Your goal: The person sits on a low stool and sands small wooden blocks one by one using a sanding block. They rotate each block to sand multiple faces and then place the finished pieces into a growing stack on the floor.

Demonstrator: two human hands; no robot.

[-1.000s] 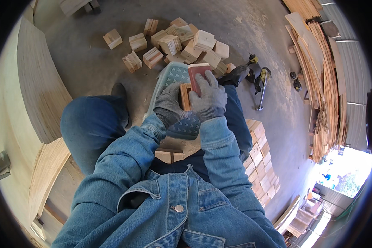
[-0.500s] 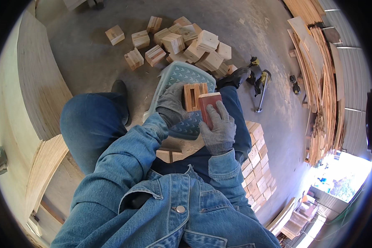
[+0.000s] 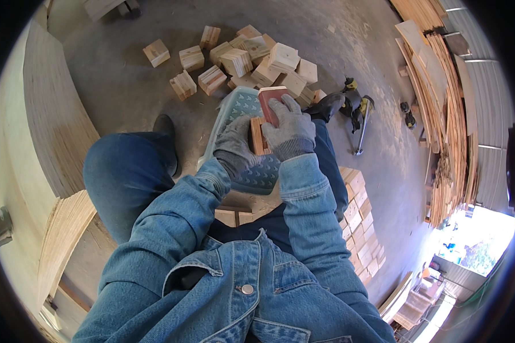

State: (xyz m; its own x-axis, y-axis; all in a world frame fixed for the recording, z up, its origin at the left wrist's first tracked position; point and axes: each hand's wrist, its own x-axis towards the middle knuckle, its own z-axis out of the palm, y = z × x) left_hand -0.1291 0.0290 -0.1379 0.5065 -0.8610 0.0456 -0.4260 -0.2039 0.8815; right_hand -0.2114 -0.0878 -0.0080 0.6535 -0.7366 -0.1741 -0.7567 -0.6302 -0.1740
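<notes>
Both hands wear grey knit gloves. My left hand [image 3: 234,144] grips a laminated wooden block [image 3: 260,136] by its left side, above the light-blue plastic stool. Its slotted face, seen earlier, is mostly hidden now. My right hand [image 3: 292,127] is wrapped round a reddish-brown sanding block [image 3: 272,103] with a pale wood edge at its far end. That sanding block lies against the upper right of the wooden block, the two seeming to touch. Below them is the stool [image 3: 243,104], its patterned top between my knees.
A loose heap of wooden blocks [image 3: 236,62] lies on the floor beyond the stool. Stacked blocks [image 3: 357,214] stand by my right leg. Yellow-and-black power tools [image 3: 357,106] rest past my right foot. Long boards [image 3: 443,108] lean along the right wall; a curved panel [image 3: 57,114] stands left.
My right hand has moved the sanding block away from me and a little left, across the wooden block. My left hand has tilted the wooden block slightly and shifted little.
</notes>
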